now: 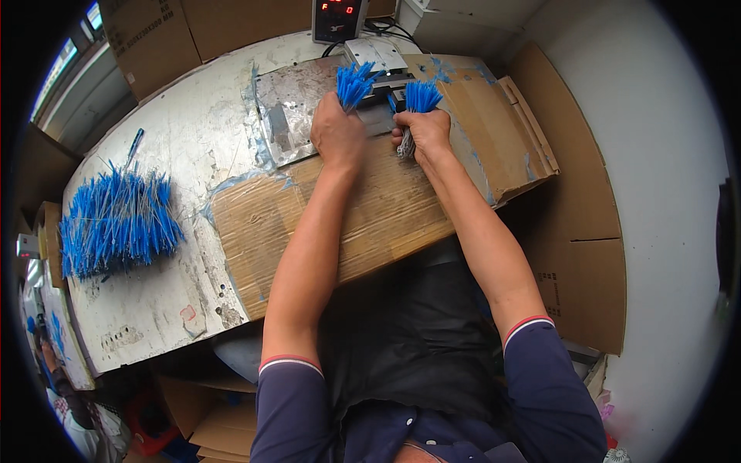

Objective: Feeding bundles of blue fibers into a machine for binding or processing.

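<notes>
My left hand (338,135) is closed round a bundle of thin blue strands (355,83), wires by their look, whose tips fan out above the fist. Beside it, my right hand (428,131) grips a second bundle of blue strands (423,96). Pale, silvery ends of that bundle hang out below the right fingers. Both hands are raised in front of a small machine with a dark metal block (378,94), close to its working end. Whether either bundle touches the block I cannot tell.
A big heap of blue strands (120,224) lies on the worn white table (212,123) at left. Taped cardboard (262,220) covers the front edge. A box with a red display (337,19) stands at the back. Another person's arm (50,356) shows at far left.
</notes>
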### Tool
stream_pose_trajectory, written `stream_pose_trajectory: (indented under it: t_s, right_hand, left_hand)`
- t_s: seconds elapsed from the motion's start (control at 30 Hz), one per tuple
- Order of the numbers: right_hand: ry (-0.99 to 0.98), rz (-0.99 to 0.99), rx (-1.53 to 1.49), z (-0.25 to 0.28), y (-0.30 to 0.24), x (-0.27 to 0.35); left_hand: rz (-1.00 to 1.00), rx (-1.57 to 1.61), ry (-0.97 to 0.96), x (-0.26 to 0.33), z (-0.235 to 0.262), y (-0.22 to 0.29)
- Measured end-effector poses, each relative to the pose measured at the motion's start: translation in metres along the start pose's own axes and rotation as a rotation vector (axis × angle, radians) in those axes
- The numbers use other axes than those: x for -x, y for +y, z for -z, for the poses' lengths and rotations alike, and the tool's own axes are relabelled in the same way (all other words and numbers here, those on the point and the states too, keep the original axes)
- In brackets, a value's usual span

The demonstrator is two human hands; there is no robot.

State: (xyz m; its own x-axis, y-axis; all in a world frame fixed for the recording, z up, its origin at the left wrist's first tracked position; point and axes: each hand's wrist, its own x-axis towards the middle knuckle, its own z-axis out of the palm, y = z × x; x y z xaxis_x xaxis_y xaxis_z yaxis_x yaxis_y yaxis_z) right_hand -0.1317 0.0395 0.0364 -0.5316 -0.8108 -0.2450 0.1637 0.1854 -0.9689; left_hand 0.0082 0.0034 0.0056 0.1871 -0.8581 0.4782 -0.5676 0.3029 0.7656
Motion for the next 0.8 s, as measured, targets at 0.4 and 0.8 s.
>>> stream_pose_trajectory:
  t_s: [0.4, 0.8]
  right_hand:
    - [-0.011, -0.04, -0.055, 0.0, -0.002, -0.005]
    - [-0.154, -0.037, -0.27, 0.021, 0.001, -0.004]
  left_hand:
    - [-0.102, -0.029, 0.021, 0.001, -0.001, -0.001]
    - [-0.046, -0.043, -0.175, 0.001, 0.002, 0.007]
